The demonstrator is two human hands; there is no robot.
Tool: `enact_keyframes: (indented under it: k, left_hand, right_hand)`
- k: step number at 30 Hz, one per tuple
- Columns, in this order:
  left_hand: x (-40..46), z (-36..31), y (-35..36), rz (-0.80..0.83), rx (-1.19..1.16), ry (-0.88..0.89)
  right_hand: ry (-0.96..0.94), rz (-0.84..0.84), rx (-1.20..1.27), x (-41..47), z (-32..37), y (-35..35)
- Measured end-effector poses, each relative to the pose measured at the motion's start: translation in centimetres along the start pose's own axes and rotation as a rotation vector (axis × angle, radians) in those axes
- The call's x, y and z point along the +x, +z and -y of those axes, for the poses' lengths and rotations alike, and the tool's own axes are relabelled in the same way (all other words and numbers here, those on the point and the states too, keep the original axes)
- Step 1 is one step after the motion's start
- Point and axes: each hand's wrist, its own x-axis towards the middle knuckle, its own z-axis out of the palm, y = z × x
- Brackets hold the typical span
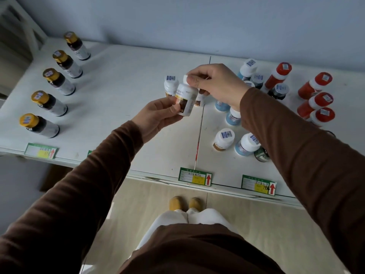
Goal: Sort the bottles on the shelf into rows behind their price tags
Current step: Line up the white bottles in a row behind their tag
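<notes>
Above the middle of the white shelf (122, 107) I hold one white bottle with a brown label (186, 99). My left hand (158, 117) pinches its lower body; my right hand (215, 84) grips its cap from above. Two like white bottles (170, 85) stand just behind it. Several gold-capped dark bottles (59, 84) form a row at the left behind a green price tag (41, 150). White-capped blue bottles (245, 144), one brown-labelled bottle (223, 139) and red-capped bottles (318, 84) stand mixed at the right. Two price tags (195, 176) (258, 184) sit on the front edge.
A seam (201, 119) splits the shelf into two boards. A dark green bottle (261, 154) lies partly hidden under my right sleeve. A grey wall runs behind the shelf. Below the front edge are tiled floor and my feet in yellow shoes (185, 202).
</notes>
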Motion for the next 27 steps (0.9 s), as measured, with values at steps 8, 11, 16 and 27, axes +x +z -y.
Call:
enact_keyframes:
  k: [8, 11, 16, 27]
  left_hand:
    - [-0.8, -1.4, -1.5, -0.269, 0.514, 0.112]
    - [-1.9, -2.1, -3.4, -0.26, 0.584, 0.123]
    - [-4.4, -4.2, -10.0, -0.2, 0.883, 0.11]
    - [-8.1, -5.3, -23.3, -0.104, 1.504, 0.149]
  right_hand:
    - [-0.086, 0.05, -0.143, 0.2, 1.7, 2.5]
    - [-0.109, 0.034, -0.239, 0.8, 3.1, 4.7]
    - [-0.154, 0.026, -0.388, 2.2, 5.9, 10.4]
    - [-0.006, 0.075, -0.502, 2.5, 9.6, 25.1]
